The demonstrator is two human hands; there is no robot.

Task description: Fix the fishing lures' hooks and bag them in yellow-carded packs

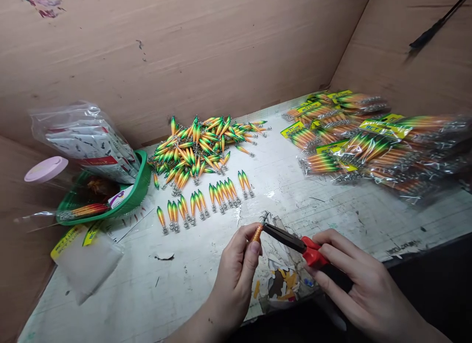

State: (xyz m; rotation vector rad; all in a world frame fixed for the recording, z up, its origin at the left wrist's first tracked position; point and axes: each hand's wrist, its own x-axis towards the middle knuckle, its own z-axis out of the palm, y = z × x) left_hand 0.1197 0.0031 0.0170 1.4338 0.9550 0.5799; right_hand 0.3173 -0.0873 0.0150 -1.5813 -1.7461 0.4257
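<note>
The left hand [236, 269], low in the centre of the frame, is pinched shut on a single squid jig [257, 232], thumb and fingertips closed around its orange body so that the hooked end points up and to the right. The right hand [354, 284], at the lower right, is wrapped around the red handles of a pair of needle-nose pliers [291, 240]; the dark nose of the pliers reaches left and meets the jig just below its cluster of hooks [265, 217].

Under both hands lies the white, scuffed surface [332, 210], with torn scraps of coloured paper [282, 281] just beneath the pliers. Beyond the hands, toward the centre of the frame, a row of loose jigs [204, 201] is laid out in small groups, hooks toward the viewer. Behind that row sits a heap of jigs [201, 148], green, yellow and orange, against the cardboard wall [184, 52].

At the right, packets of bagged jigs [368, 141] with yellow labels are spread in an overlapping pile. At the left, a green basket [138, 195] holds a clear bag of printed packets [88, 141] and another jig; a pink lid [46, 169] lies just left of it, and a flat clear bag [86, 262] with a yellow label lies in front.
</note>
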